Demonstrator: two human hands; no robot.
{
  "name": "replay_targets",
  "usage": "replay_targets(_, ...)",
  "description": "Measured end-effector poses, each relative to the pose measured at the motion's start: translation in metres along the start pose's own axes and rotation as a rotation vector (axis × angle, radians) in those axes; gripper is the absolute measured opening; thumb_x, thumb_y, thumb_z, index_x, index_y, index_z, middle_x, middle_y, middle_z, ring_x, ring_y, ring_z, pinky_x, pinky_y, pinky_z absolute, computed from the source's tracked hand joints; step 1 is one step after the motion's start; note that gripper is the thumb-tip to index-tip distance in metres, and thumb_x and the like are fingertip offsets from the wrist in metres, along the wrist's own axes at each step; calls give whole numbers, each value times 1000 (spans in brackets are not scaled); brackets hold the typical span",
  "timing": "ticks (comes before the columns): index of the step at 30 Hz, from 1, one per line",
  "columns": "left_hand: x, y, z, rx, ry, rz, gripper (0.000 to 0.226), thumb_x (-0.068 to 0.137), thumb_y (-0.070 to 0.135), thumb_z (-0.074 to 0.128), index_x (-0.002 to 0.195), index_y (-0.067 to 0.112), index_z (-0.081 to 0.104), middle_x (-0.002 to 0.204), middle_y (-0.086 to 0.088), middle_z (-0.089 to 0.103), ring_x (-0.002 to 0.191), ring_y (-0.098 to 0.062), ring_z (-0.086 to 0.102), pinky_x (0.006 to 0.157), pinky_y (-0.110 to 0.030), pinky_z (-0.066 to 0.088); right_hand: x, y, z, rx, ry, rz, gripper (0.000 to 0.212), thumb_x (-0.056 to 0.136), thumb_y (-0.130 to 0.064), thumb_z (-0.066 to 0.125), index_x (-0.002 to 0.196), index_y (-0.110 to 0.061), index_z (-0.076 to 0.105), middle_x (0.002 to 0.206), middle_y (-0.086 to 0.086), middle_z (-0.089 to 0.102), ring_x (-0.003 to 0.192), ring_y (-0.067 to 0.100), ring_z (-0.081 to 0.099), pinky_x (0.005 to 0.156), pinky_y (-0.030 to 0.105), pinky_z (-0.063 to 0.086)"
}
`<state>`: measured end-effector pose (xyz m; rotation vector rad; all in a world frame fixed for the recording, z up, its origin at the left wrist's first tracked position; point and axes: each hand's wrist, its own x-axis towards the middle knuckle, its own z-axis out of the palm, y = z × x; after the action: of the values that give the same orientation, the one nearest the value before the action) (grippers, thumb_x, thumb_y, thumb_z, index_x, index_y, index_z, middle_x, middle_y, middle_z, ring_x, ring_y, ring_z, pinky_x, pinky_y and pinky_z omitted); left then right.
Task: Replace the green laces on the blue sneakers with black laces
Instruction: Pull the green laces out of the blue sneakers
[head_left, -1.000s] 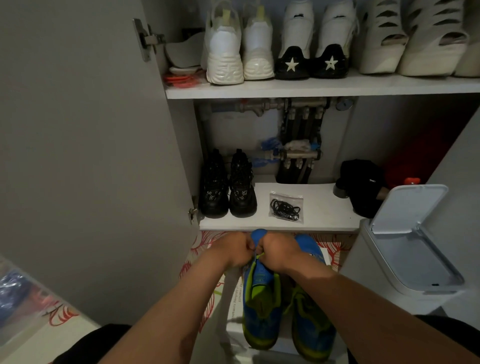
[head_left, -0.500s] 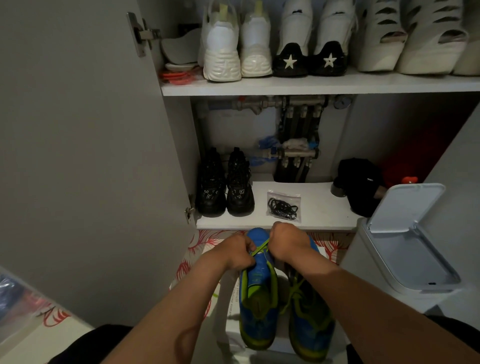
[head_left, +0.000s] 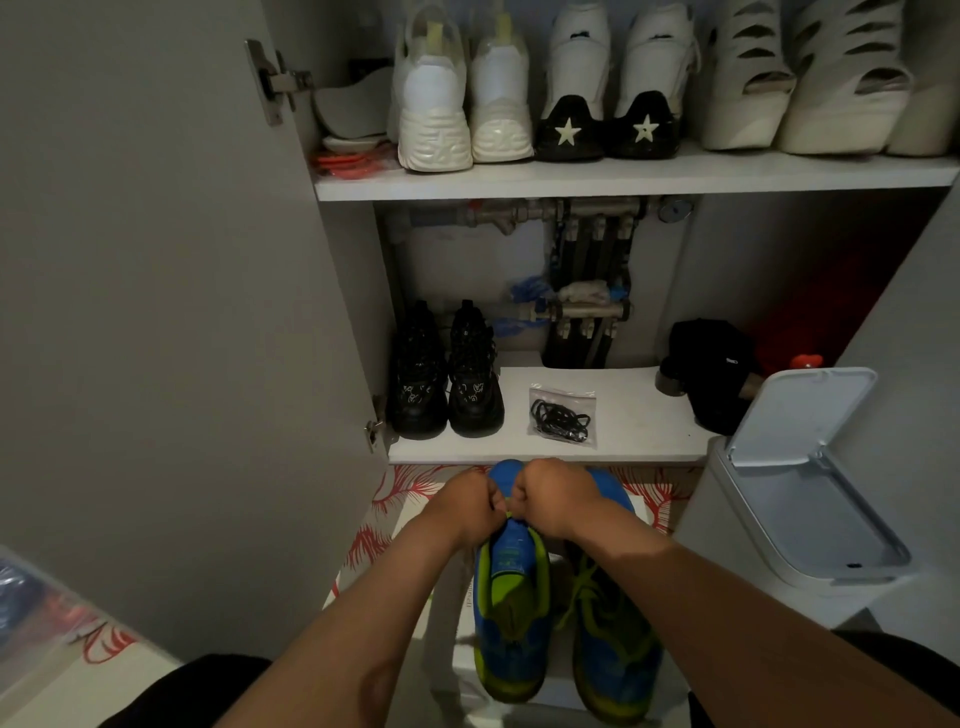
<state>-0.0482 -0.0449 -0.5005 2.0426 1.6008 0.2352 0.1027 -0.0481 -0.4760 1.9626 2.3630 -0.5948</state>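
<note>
Our left hand (head_left: 462, 506) and right hand (head_left: 558, 499) are both curled, pinching the green lace (head_left: 508, 514) near the toe of the left sneaker (head_left: 511, 618). We should draw it out eyelet by eyelet, without yanking. Beyond that sneaker, a bag (head_left: 563, 394) holds the black laces (head_left: 561, 420). To the sneaker's right, a bin (head_left: 727, 519) stands open, its contents hidden.

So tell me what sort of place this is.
Most likely a shoe cupboard in a home that doubles as a utility closet. White sneakers line the upper shelf, black sneakers stand on the lower shelf, and a pipe manifold runs across the back wall.
</note>
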Motion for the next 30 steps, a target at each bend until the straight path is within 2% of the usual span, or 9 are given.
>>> replay_targets(4,-1,0,0,35,6,23,14,82,15,64,69,11,66,78,-7,67,72,-16,56,65,-21,39,1,-1,-6,89,131,70,20,88,-11,57,101,-18,70,113,4,66,102,26,64,88,36,54)
replay_targets(8,-2,0,0,24,13,32,25,90,20,60,73,3,67,77,-15,67,68,-20,56,64,-24,41,4,7,-13,172,345,189,18,92,-11,54,106,-12,66,116,9,58,100,29,63,81,34,51)
replay_targets(11,-3,2,0,47,12,49,29,93,20,59,69,3,63,74,-15,62,68,-22,53,63,-26,39,6,11,-11,186,277,172,22,89,-8,58,108,-15,67,119,9,61,104,27,62,86,35,53)
replay_targets(15,-3,5,-1,59,1,55,27,92,20,58,66,12,60,73,-10,56,71,-23,53,64,-26,37,4,7,-8,228,88,-16,56,82,-4,62,135,-20,59,136,3,56,122,22,56,101,33,48)
replay_targets(19,-5,6,-2,42,-15,35,30,92,23,58,65,11,59,80,-18,62,81,-31,61,67,-30,42,2,0,0,140,-5,-64,30,87,-15,60,111,-24,73,116,2,70,103,21,63,83,27,51)
replay_targets(22,-6,5,-2,12,-5,43,40,94,27,60,56,18,51,75,-19,63,77,-30,61,64,-26,38,3,1,-1,71,11,-15,11,88,-22,66,93,-22,76,105,0,72,98,21,66,83,31,54)
replay_targets(26,-6,5,-3,9,-26,19,28,90,20,60,64,11,59,78,-15,66,78,-28,61,66,-25,40,6,1,-7,100,52,30,17,86,-13,62,83,-24,74,98,-2,73,95,23,67,81,31,54)
replay_targets(28,-6,5,-4,10,-27,16,27,90,20,60,68,5,64,68,-10,59,67,-22,54,64,-25,39,9,3,-13,119,175,57,21,82,-4,57,79,-22,68,93,-1,68,91,26,67,74,31,51)
replay_targets(30,-6,7,-4,23,-27,24,28,92,20,58,67,6,62,66,-6,53,64,-20,49,63,-27,39,12,8,-19,155,315,86,26,83,-1,56,88,-23,69,101,-1,67,91,24,65,73,31,49)
